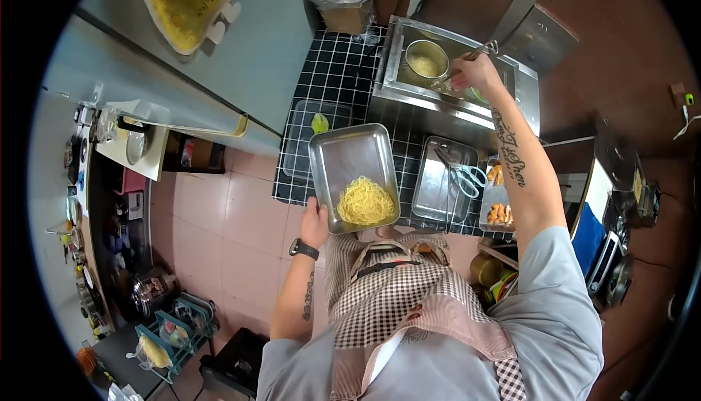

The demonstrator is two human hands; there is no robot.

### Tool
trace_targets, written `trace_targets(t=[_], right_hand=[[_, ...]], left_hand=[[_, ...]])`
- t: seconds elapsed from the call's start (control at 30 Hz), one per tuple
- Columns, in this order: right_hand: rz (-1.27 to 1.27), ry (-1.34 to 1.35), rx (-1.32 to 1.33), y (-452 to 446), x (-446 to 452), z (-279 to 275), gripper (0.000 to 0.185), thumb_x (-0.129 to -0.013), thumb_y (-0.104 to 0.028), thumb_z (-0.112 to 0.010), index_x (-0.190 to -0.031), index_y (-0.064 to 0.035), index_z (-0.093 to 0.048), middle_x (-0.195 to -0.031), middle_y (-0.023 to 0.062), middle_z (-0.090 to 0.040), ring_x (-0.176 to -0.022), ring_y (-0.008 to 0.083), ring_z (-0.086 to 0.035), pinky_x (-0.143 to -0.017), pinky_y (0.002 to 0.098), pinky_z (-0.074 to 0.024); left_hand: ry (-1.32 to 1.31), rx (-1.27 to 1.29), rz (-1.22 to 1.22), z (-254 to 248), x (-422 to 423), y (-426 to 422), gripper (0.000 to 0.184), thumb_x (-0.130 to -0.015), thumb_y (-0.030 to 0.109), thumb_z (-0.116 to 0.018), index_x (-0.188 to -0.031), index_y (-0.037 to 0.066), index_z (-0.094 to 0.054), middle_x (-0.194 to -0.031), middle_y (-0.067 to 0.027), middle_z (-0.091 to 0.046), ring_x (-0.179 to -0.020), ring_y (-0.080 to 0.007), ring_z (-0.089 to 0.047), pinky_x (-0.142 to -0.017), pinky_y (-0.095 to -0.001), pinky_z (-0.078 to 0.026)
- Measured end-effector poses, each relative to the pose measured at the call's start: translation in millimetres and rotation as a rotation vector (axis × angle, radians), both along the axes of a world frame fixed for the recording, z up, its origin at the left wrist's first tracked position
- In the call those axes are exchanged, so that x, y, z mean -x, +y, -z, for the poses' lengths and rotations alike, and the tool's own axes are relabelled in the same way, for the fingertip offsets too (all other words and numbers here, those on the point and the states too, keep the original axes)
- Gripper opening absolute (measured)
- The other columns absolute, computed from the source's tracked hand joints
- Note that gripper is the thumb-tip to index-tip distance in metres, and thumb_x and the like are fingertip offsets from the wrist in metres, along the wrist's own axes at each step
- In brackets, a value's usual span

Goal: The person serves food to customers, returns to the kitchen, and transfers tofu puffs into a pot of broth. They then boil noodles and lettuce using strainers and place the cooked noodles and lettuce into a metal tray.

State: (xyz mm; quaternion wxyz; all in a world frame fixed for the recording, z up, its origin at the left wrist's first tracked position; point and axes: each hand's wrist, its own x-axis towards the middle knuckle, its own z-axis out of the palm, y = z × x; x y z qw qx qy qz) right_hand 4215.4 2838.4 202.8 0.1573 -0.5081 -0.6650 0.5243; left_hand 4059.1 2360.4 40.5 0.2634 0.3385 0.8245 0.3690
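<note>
My left hand (314,223) grips the lower left edge of a metal tray (339,153). A heap of yellow noodles (366,201) lies at the tray's near end. At the upper right, my right hand (473,74) is closed round the handle of a strainer basket (427,60), which sits in the metal cooker (394,65). Pale noodles (423,66) show inside the basket. Something green lies partly hidden behind my right wrist.
A second metal tray (438,189) holds scissors (467,180), beside a container with orange-brown food (499,214). Behind the noodle tray, a green leaf (320,123) lies over a clear container (297,142) on the black tiled counter (328,65). A fridge (241,43) stands left.
</note>
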Motion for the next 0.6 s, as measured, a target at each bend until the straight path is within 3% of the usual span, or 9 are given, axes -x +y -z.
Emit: trace_targets(t=[0.07,0.1,0.2,0.23,0.33,0.47,0.6], right_hand=[[0.009,0.043,0.008,-5,-5,2,0.019,-0.09,-0.012,-0.065,-0.096,0.0057,-0.065,-0.074,0.0125,-0.067,-0.061,0.0204,-0.069,-0.056,0.0302,-0.0583],[0.003,0.071,-0.009,-9,-9,-1,0.017,-0.09,-0.012,-0.065,-0.093,0.005,-0.066,-0.073,0.0112,-0.067,-0.063,0.0182,-0.068,-0.056,0.0291,-0.0582],[0.025,0.153,-0.056,-34,-29,-26,0.016,-0.09,-0.012,-0.064,-0.092,0.0039,-0.066,-0.075,0.0104,-0.067,-0.063,0.0175,-0.069,-0.057,0.0289,-0.0582],[0.045,0.161,-0.089,-39,-37,-31,0.015,-0.091,-0.011,-0.063,-0.091,0.0034,-0.066,-0.075,0.0098,-0.068,-0.064,0.0166,-0.069,-0.057,0.0284,-0.0581],[0.106,0.276,-0.115,-64,-57,-53,0.015,-0.094,-0.01,-0.06,-0.095,0.003,-0.066,-0.078,0.0102,-0.069,-0.068,0.0168,-0.07,-0.062,0.028,-0.0586],[0.14,0.51,-0.194,-87,-78,-73,0.014,-0.096,-0.011,-0.06,-0.099,0.0024,-0.065,-0.085,0.0115,-0.071,-0.072,0.0175,-0.071,-0.066,0.0287,-0.0592],[0.199,0.67,-0.295,-109,-87,-113,0.016,-0.097,-0.01,-0.059,-0.101,0.0037,-0.065,-0.092,0.0156,-0.071,-0.075,0.0205,-0.072,-0.068,0.0298,-0.0598]], left_hand=[[-0.02,-0.052,-0.038,-25,0,1,0.014,-0.096,0.012,-0.052,-0.098,0.0,-0.046,-0.076,-0.0286,-0.06,-0.073,-0.0476,-0.061,-0.061,-0.0496,-0.046],[-0.076,-0.07,-0.053,-29,1,-2,0.013,-0.097,0.011,-0.052,-0.098,0.0,-0.046,-0.075,-0.0235,-0.06,-0.068,-0.0392,-0.061,-0.061,-0.0438,-0.046],[-0.155,-0.181,-0.108,-53,2,-2,0.013,-0.097,0.011,-0.053,-0.098,-0.001,-0.046,-0.077,-0.0174,-0.059,-0.069,-0.0274,-0.059,-0.063,-0.0385,-0.046],[-0.18,-0.217,-0.111,-54,3,-4,0.013,-0.098,0.011,-0.052,-0.099,-0.001,-0.048,-0.082,-0.0115,-0.058,-0.075,-0.0186,-0.055,-0.068,-0.0337,-0.046],[-0.3,-0.285,-0.15,-80,0,0,0.008,-0.099,0.009,-0.049,-0.096,0.001,-0.048,-0.085,-0.003,-0.051,-0.077,-0.0128,-0.045,-0.07,-0.029,-0.042],[-0.314,-0.384,-0.153,-90,3,5,0.019,-0.099,0.008,-0.048,-0.113,-0.002,-0.054,-0.102,-0.0055,-0.062,-0.092,-0.0141,-0.056,-0.084,-0.0279,-0.046],[-0.378,-0.445,-0.134,-109,5,19,0.03,-0.099,0.008,-0.047,-0.127,-0.003,-0.052,-0.113,-0.0086,-0.064,-0.101,-0.0152,-0.059,-0.09,-0.0276,-0.046]])
